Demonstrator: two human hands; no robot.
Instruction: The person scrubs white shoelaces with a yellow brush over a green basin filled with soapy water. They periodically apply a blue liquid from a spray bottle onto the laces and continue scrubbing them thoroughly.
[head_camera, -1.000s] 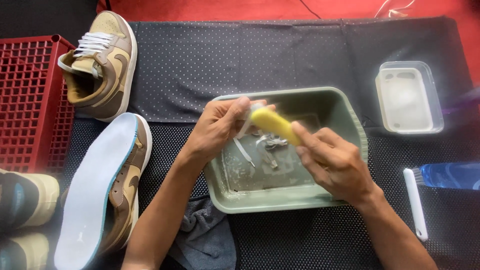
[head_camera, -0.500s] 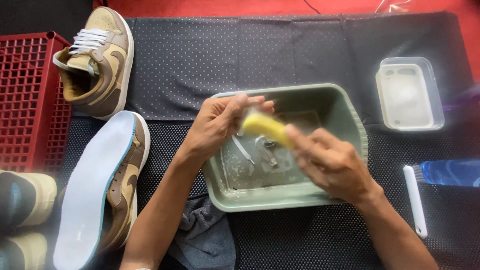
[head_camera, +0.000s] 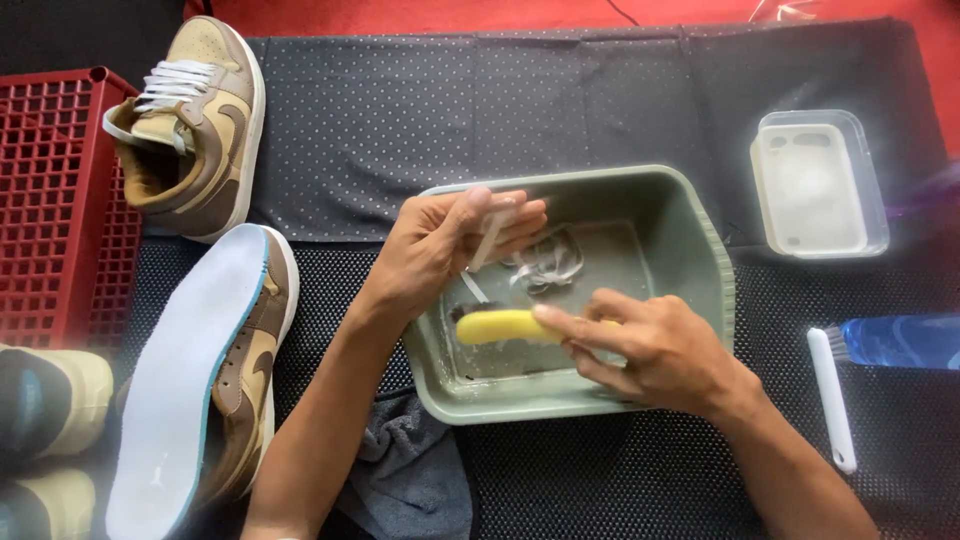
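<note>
A shoe-cleaning spot on a home floor: dotted black mat (head_camera: 600, 100) under the hands, red floor beyond, sneakers (head_camera: 190, 130) and red crate (head_camera: 50, 200) left, wash basin (head_camera: 700, 250) between them.

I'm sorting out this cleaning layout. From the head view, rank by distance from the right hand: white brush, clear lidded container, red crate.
From the right hand:
1. White brush, just to its right on the mat.
2. Clear lidded container, up and right.
3. Red crate, far left edge.
</note>
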